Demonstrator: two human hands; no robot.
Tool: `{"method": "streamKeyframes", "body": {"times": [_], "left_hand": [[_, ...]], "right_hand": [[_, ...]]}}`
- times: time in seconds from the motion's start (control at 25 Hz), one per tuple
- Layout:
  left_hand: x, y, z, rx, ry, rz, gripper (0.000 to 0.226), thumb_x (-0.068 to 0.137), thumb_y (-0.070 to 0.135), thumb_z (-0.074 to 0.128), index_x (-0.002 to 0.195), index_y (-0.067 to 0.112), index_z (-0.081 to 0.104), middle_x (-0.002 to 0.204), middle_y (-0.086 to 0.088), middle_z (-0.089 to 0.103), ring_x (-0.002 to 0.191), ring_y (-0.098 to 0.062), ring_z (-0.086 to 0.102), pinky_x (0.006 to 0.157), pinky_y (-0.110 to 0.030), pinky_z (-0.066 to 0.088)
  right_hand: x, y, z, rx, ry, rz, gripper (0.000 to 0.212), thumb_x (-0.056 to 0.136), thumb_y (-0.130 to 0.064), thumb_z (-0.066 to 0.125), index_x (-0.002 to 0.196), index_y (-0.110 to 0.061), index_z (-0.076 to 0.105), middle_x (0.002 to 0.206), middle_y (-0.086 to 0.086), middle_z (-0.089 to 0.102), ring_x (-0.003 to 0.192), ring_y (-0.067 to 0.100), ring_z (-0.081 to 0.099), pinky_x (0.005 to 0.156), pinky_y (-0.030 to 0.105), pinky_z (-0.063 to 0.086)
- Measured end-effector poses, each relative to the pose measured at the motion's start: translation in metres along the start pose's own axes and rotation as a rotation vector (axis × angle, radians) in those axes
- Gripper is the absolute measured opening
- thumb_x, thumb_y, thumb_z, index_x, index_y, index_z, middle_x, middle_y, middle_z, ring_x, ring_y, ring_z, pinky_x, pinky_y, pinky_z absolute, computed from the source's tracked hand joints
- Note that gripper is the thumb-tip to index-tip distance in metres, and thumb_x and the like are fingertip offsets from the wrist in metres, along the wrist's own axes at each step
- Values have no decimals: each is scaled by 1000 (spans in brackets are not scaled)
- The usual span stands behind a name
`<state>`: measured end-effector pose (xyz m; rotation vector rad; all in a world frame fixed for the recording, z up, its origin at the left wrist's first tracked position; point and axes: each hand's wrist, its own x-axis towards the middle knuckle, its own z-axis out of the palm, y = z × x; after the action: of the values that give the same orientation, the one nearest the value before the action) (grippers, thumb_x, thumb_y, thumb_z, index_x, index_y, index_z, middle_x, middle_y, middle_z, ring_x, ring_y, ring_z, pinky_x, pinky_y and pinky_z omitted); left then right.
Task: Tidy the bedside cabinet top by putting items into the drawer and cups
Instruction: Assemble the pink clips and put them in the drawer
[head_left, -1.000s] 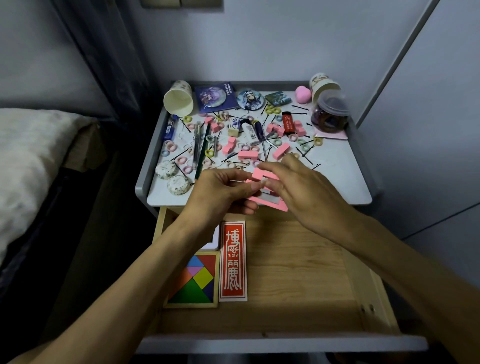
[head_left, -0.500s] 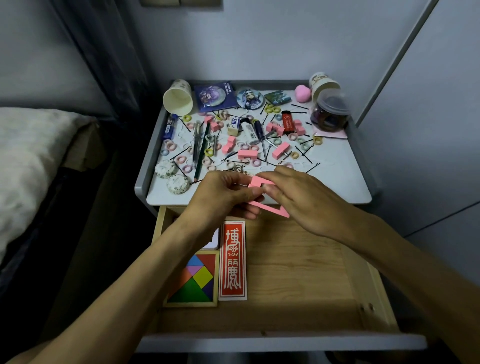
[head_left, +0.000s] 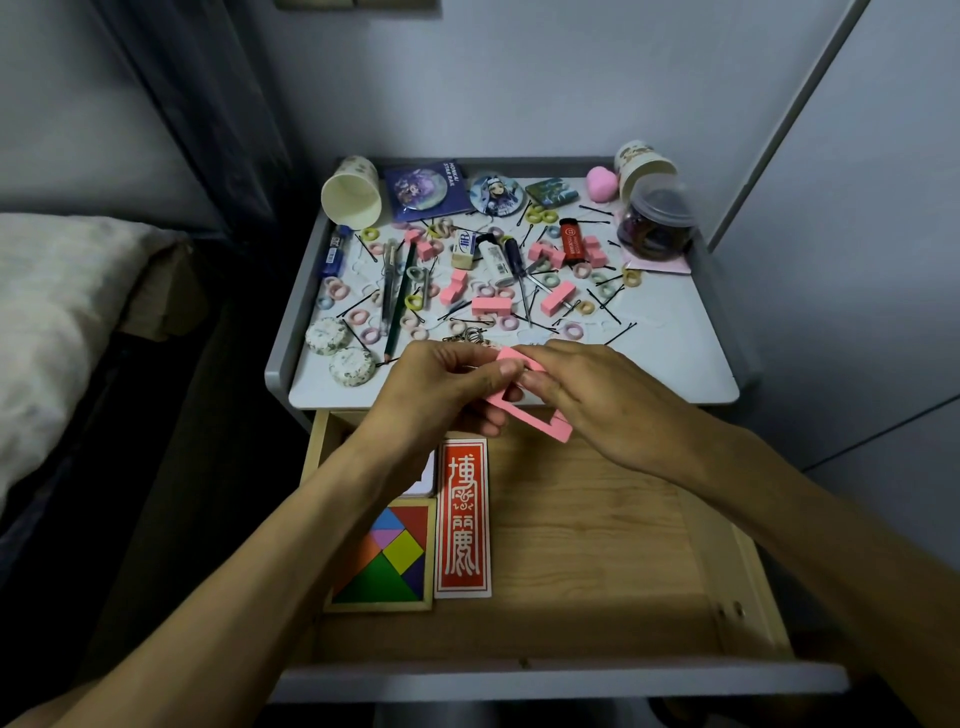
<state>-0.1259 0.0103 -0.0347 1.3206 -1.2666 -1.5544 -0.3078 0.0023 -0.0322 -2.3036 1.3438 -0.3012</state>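
Clutter is crowding the pale grey surface of the bedside cabinet. Pink blocks, pastel hair ties, black hairpins, a pencil, a screwdriver, a red lighter and round badges are lying scattered across it. A paper cup is lying on its side at the far left corner, its mouth facing the near edge. A second cup is showing at the far right behind a lidded clear jar.

Below the near edge the wooden drawer is standing open, holding a coloured tangram and a red card side by side at its left. Over the far end of the drawer both hands are holding a flat pink frame. The left hand is pinching its left end between thumb and fingers, and the right hand is gripping its right side with fingers curled around it.

A bed is lying to the left, and grey walls are closing in behind and to the right.
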Motion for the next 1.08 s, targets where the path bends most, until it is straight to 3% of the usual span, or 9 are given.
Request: {"method": "streamKeyframes", "body": {"times": [0.32, 0.48, 0.6, 0.72, 0.8, 0.92, 1.08], "left_hand": [[-1, -4, 0, 2, 43, 43, 16, 90, 11, 63, 99, 1, 72, 81, -17, 71, 52, -13, 58, 49, -21, 51], [-3, -4, 0, 3, 80, 57, 14, 90, 10, 64, 97, 2, 73, 78, -19, 71, 50, -14, 58, 48, -22, 52], [-3, -5, -3, -13, 113, 56, 13, 89, 11, 65, 95, 3, 74, 73, -18, 70, 49, -16, 58, 49, -24, 53], [-5, -5, -9, -53, 168, 81, 14, 91, 10, 63, 98, 3, 74, 76, -17, 71, 49, -16, 58, 50, -25, 53], [-8, -5, -12, -83, 210, 97, 13, 92, 10, 62, 98, 5, 73, 76, -14, 73, 49, -16, 58, 51, -24, 54], [-10, -6, -15, -123, 245, 101, 13, 92, 11, 63, 98, 7, 73, 74, -12, 72, 49, -15, 58, 51, -23, 55], [-11, -8, -22, -158, 236, 80, 13, 92, 13, 63, 99, 7, 73, 76, -12, 72, 50, -14, 59, 52, -21, 54]], "right_hand": [[1, -3, 1, 43, -19, 8, 34, 103, -35, 38, 128, -18, 54, 109, -1, 62, 97, 11, 55, 84, 32, 45], [1, -3, 3, 52, -23, 37, 50, 103, -39, 36, 150, -22, 34, 133, 3, 56, 119, 15, 52, 98, 35, 43], [-3, -7, 5, 98, 21, 26, 60, 99, -43, 45, 153, -30, 22, 138, -1, 53, 121, 12, 51, 98, 31, 45], [-8, -14, 8, 301, 140, 83, 67, 87, -38, 67, 145, -30, 36, 126, -10, 57, 109, 4, 58, 87, 17, 49], [-8, -14, 12, 522, 213, 171, 59, 79, -29, 78, 131, -28, 50, 110, -7, 66, 95, 6, 66, 83, 23, 56], [-7, -18, 20, 635, 301, 226, 41, 76, -21, 81, 109, -33, 59, 95, -5, 71, 86, 8, 69, 79, 29, 59], [-6, -27, 24, 657, 380, 214, 40, 74, -15, 82, 93, -41, 59, 88, -7, 70, 82, 5, 68, 73, 21, 57]]}}
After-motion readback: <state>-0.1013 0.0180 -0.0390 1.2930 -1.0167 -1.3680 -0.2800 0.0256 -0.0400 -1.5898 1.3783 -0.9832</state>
